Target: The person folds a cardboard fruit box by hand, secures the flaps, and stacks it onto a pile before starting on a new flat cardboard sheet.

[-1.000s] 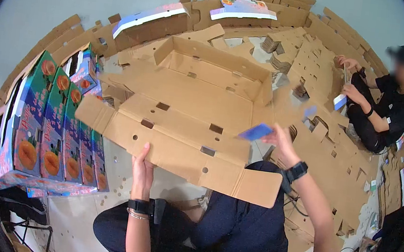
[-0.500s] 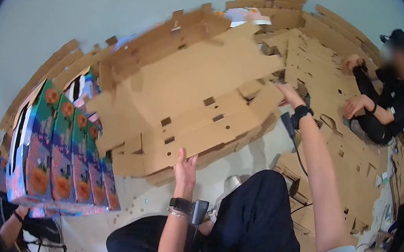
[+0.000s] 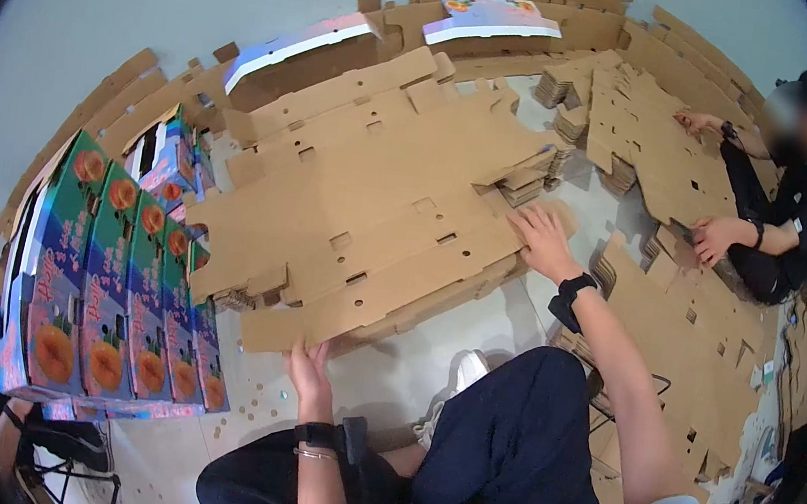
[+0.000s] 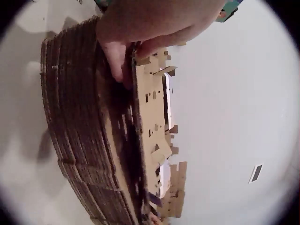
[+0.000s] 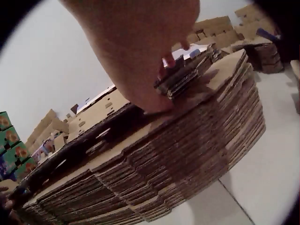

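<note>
A flat brown cardboard sheet (image 3: 330, 193) with slots and round holes lies over a stack of cardboard (image 3: 405, 321). My left hand (image 3: 310, 374) grips its near left corner; in the left wrist view the digits of this hand (image 4: 154, 23) pinch the sheet's edge (image 4: 151, 105), with a dark gap between it and the stack (image 4: 77, 103). At the near right end, my right hand (image 3: 548, 242) holds the sheet. The right wrist view shows the hand (image 5: 140, 51) low over the stack (image 5: 164, 164), its fingertips partly hidden.
Printed fruit boxes (image 3: 111, 297) stand at the left. More cardboard stacks (image 3: 659, 142) cover the floor at the right, where a person in black (image 3: 797, 210) sits. Cardboard pieces and printed sheets (image 3: 492, 23) lean along the wall. My bent legs (image 3: 511, 447) are in front.
The raised-sided cardboard has been lowered and now lies flat on the stack. My right hand let go of the blue piece and moved to the sheet's right end; my left hand shifted to its left corner.
</note>
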The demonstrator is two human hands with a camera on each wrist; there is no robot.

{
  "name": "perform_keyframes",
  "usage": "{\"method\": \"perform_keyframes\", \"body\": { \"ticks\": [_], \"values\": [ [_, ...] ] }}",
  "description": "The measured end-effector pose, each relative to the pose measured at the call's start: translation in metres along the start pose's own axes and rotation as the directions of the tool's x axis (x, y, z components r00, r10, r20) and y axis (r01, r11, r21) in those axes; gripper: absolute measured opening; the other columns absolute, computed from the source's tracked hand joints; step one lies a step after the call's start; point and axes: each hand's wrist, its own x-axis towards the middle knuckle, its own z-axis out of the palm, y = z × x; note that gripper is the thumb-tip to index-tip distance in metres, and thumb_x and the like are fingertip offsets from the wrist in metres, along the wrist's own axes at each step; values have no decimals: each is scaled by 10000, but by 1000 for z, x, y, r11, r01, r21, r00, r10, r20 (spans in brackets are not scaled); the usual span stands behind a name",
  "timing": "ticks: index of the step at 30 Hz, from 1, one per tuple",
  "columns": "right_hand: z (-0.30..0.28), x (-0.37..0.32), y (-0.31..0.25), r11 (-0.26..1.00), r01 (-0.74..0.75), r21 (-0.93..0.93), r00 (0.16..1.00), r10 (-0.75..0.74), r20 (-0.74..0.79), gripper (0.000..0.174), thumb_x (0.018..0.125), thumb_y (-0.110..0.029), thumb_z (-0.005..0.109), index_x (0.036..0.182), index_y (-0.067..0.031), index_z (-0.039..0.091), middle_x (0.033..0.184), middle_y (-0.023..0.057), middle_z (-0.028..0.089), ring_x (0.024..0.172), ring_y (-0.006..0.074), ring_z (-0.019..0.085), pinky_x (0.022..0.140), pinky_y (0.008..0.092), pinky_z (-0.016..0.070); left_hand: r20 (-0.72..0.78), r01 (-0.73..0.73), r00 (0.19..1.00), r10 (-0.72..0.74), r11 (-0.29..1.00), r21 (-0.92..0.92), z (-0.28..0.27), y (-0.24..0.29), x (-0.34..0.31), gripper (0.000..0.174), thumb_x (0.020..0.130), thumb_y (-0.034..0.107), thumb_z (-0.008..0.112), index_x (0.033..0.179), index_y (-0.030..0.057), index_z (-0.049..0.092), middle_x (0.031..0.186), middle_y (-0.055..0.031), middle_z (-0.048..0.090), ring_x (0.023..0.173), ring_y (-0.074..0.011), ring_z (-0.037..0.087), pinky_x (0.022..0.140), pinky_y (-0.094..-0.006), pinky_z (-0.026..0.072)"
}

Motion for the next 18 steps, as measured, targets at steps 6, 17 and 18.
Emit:
{"method": "perform_keyframes", "body": {
  "ticks": [6, 17, 18],
  "values": [
    [-20, 10, 4, 990, -53, 132, 970, 20, 242, 613, 756, 28, 562, 1340, -151, 505, 1262, 111, 588, 1147, 292, 579, 914, 390, 513, 85, -133, 989, 118, 971, 201, 4, -1, 5, 339, 952, 97, 559, 1256, -26, 470, 1214, -157, 563, 1030, -243, 628, 815, -388, 573],
    [-10, -9, -2, 984, -2, 179, 995, 20, -99, 535, 743, 49, 536, 1238, -137, 617, 1249, 106, 611, 1175, 285, 564, 1026, 387, 442, 107, -151, 986, 127, 955, 254, -7, -9, 9, 386, 945, 98, 572, 1284, -25, 435, 1199, -158, 567, 991, -255, 630, 808, -388, 563],
    [-14, -7, -2, 985, -7, 170, 995, 24, -98, 535, 743, 49, 536, 1238, -137, 617, 1249, 106, 611, 1175, 285, 564, 1026, 387, 442, 79, -138, 989, 123, 962, 235, -2, -4, 4, 391, 942, 109, 582, 1282, -25, 442, 1189, -162, 574, 1002, -262, 629, 819, -390, 564]
  ]
}}
